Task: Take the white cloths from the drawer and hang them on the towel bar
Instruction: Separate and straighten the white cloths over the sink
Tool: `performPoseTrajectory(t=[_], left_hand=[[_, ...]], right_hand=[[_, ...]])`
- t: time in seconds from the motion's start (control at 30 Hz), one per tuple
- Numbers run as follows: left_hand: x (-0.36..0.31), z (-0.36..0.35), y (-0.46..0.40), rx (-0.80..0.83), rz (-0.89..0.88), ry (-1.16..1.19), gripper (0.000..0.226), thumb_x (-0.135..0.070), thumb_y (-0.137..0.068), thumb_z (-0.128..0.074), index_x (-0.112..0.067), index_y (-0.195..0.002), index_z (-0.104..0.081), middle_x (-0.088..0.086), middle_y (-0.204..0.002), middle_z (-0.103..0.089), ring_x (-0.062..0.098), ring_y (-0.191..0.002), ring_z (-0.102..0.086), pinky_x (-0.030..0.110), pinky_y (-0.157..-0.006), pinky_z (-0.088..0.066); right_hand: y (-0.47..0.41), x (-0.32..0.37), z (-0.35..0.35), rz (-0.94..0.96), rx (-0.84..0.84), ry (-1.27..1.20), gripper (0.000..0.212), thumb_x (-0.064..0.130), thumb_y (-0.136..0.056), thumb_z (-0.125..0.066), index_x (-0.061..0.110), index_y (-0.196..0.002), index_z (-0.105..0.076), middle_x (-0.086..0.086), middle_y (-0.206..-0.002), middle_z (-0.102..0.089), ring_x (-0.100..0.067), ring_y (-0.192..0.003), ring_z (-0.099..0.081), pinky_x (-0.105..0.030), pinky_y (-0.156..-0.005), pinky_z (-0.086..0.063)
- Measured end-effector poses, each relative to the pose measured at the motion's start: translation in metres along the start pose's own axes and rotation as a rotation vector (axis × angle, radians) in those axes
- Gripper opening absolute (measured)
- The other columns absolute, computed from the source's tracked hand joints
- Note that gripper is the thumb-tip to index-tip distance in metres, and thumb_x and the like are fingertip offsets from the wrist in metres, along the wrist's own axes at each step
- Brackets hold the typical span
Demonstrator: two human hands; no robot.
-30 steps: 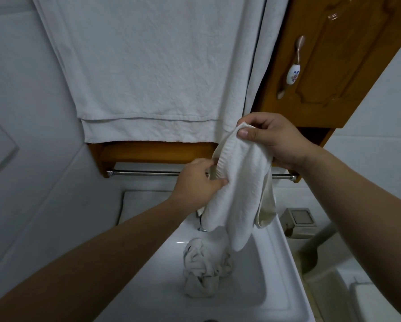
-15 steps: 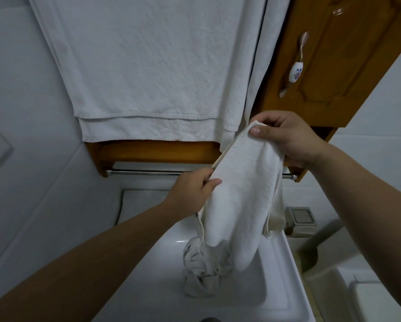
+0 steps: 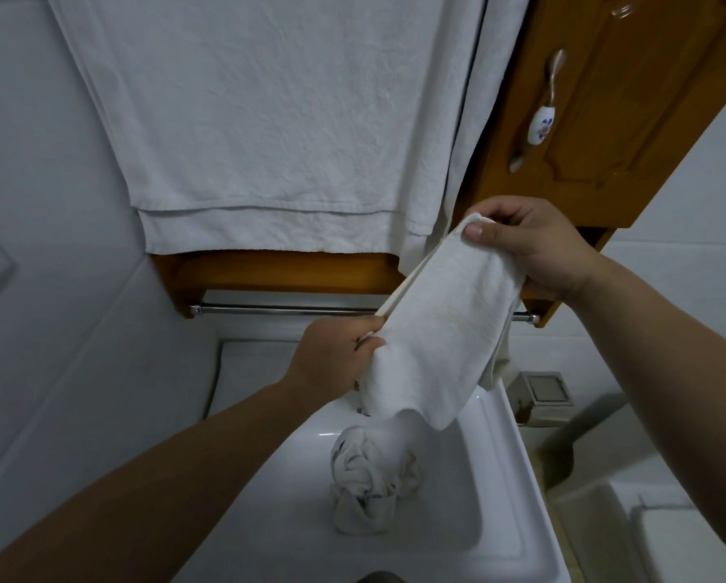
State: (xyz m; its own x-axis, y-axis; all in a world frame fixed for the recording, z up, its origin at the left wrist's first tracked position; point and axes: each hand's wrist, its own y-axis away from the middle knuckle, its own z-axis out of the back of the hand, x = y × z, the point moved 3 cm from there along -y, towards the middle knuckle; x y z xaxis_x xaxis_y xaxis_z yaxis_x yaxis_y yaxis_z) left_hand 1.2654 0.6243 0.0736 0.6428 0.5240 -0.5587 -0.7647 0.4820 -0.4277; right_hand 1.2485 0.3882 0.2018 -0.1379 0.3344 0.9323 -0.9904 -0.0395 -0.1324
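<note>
Nearest, above the sink (image 3: 500,519), the left hand (image 3: 332,359) pinches the lower edge of the white cloth (image 3: 441,330). The right hand (image 3: 533,246), raised higher, grips its top corner, spreading it slantwise just before the towel bar (image 3: 277,309).

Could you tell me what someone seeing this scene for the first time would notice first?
The eye goes first to the white cloth stretched at the centre between both hands: the right hand pinches its upper corner, the left hand grips its lower edge, in front of the metal towel bar. Above, a large white towel fills the top of the view. Below, a crumpled cloth lies in the white sink.
</note>
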Motion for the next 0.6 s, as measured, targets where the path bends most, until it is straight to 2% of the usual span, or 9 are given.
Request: performPoseTrajectory(t=[0.1, 0.2, 0.33, 0.47, 0.6], left_hand=[[0.001, 0.004, 0.002, -0.104, 0.017, -0.009, 0.03, -0.017, -0.092, -0.066, -0.008, -0.12, -0.068, 0.009, -0.104, -0.075, 0.024, -0.085, -0.07, 0.024, -0.084, -0.05], [0.001, 0.005, 0.007, -0.128, -0.043, -0.045, 0.027, -0.013, -0.092, -0.06, -0.006, -0.118, -0.067, 0.01, -0.106, -0.073, 0.024, -0.088, -0.069, 0.022, -0.083, -0.047], [0.003, 0.003, 0.008, -0.153, -0.056, -0.041, 0.024, -0.009, -0.09, -0.057, -0.008, -0.108, -0.072, 0.008, -0.103, -0.072, 0.016, -0.091, -0.062, 0.015, -0.085, -0.043], [0.012, 0.001, 0.005, -0.046, 0.206, 0.16, 0.025, -0.022, -0.095, -0.06, -0.012, -0.116, -0.069, -0.002, -0.106, -0.068, 0.007, -0.09, -0.058, 0.0, -0.076, -0.039], [0.009, -0.001, 0.011, 0.038, 0.03, 0.112, 0.022, -0.024, -0.092, -0.065, -0.011, -0.109, -0.072, -0.003, -0.101, -0.069, 0.006, -0.085, -0.061, 0.008, -0.077, -0.048]], right_hand=[[-0.001, 0.002, 0.002, 0.014, -0.051, -0.022, 0.009, 0.018, -0.09, -0.065, 0.013, -0.095, -0.07, 0.002, -0.089, -0.067, -0.007, -0.079, -0.066, -0.019, -0.067, -0.054], [-0.002, 0.003, 0.005, 0.026, -0.078, -0.016, 0.006, 0.017, -0.091, -0.065, 0.015, -0.093, -0.07, 0.003, -0.088, -0.068, -0.007, -0.08, -0.066, -0.019, -0.068, -0.054], [-0.002, 0.001, 0.002, 0.008, -0.079, -0.038, 0.012, 0.026, -0.085, -0.069, 0.016, -0.092, -0.071, 0.001, -0.089, -0.068, -0.013, -0.085, -0.067, -0.028, -0.074, -0.056], [-0.002, 0.004, -0.002, 0.025, -0.091, -0.049, 0.005, 0.017, -0.091, -0.066, 0.015, -0.092, -0.071, 0.004, -0.084, -0.07, -0.01, -0.081, -0.068, -0.025, -0.07, -0.055], [-0.001, 0.004, -0.004, 0.016, -0.093, -0.033, 0.005, 0.018, -0.09, -0.067, 0.017, -0.092, -0.072, 0.002, -0.087, -0.069, -0.015, -0.085, -0.067, -0.032, -0.077, -0.054]])
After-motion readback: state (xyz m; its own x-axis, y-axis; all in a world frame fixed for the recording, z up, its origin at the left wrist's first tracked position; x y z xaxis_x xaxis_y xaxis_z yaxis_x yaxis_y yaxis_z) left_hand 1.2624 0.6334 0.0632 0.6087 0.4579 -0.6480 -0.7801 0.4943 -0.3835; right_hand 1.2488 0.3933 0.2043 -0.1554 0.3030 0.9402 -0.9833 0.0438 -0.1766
